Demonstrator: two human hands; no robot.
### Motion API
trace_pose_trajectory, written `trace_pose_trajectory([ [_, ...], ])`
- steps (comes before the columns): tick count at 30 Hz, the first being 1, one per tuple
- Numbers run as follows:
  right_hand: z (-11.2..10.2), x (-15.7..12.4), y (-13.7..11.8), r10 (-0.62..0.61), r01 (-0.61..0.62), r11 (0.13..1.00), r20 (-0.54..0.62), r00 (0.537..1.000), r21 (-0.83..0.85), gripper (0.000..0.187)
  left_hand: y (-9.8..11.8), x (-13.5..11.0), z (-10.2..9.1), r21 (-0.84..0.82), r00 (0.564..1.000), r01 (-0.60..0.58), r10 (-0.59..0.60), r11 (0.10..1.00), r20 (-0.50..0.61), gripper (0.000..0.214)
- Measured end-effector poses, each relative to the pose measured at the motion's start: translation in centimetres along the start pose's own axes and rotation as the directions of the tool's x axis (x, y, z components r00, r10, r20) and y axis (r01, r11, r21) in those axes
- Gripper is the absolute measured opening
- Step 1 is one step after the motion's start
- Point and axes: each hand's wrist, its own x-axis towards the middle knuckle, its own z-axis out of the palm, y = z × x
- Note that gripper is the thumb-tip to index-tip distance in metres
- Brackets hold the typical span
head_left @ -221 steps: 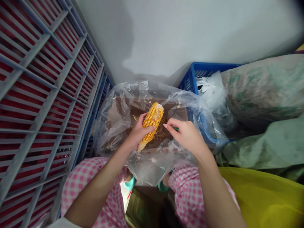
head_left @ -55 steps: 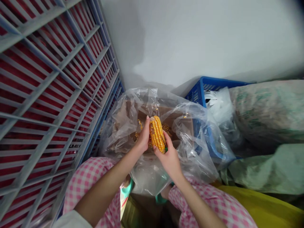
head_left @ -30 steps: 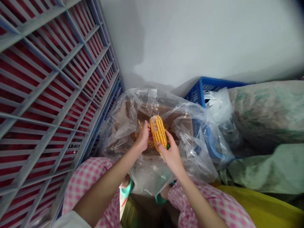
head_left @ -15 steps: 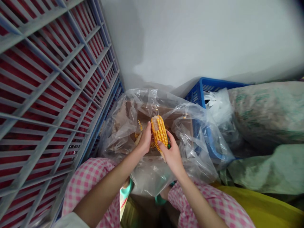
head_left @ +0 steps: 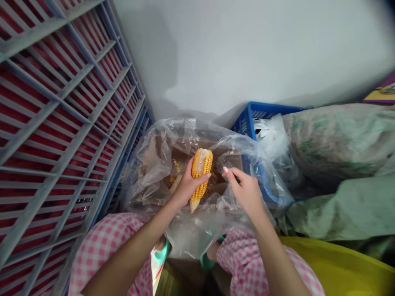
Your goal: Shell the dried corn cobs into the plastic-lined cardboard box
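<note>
My left hand [head_left: 189, 183] is wrapped around an ear of corn [head_left: 201, 193], its thumb lying across the yellow kernels. A strip of bare cob shows along the upper face of the ear, and its pale pointed end tilts down toward me. To the right, apart from the corn, my right hand [head_left: 243, 187] is closed with thumb and forefinger pinched. A small dark green bit shows between its fingers, too hidden to name. Both hands are over a cardboard box [head_left: 182, 146] lined with a clear plastic bag [head_left: 154, 156]. Loose kernels [head_left: 175, 165] lie inside.
A tall slatted crate [head_left: 58, 98] with red contents stands close on the left. A blue basket [head_left: 248, 117] holding white plastic bags [head_left: 274, 135] is at the right, beside a full sack [head_left: 336, 139]. Something yellow [head_left: 336, 263] lies at lower right. A white wall [head_left: 247, 53] rises behind.
My right hand has come off the corn and moved to the right. The left hand now holds the ear alone, turned so that more of the bare strip faces up.
</note>
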Motion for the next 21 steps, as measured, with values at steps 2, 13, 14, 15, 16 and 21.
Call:
trace_pose_trajectory([
  [2,-0.2,0.0,0.0,-0.010,0.010,1.000,0.042,0.999,0.010,0.039,-0.2,-0.1,0.2,0.049,0.999,-0.025,0.024,0.998,0.022,0.075],
  [13,-0.3,0.1,-0.2,0.000,0.024,0.986,0.140,0.990,-0.167,0.036,-1.2,0.2,-0.2,0.487,0.969,-0.242,0.231,0.839,0.085,0.077],
  [14,-0.3,0.1,-0.1,0.004,0.027,0.977,0.144,0.990,-0.213,0.036,-1.4,0.1,-0.2,0.568,0.965,-0.255,0.246,0.783,0.094,0.077],
  [15,-0.2,0.1,-0.1,0.016,0.021,0.970,0.152,0.988,-0.243,0.035,-1.6,-0.1,-0.2,0.636,0.962,-0.257,0.253,0.727,0.100,0.078],
  [16,-0.1,0.1,0.1,0.035,0.007,0.969,0.164,0.986,-0.246,0.035,-1.8,-0.2,-0.1,0.685,0.962,-0.252,0.253,0.683,0.101,0.077],
  [21,1.4,0.8,1.0,0.064,-0.086,0.994,0.266,0.962,0.074,0.037,-1.8,-0.5,0.1,0.658,0.974,-0.201,0.221,0.726,0.053,0.078],
])
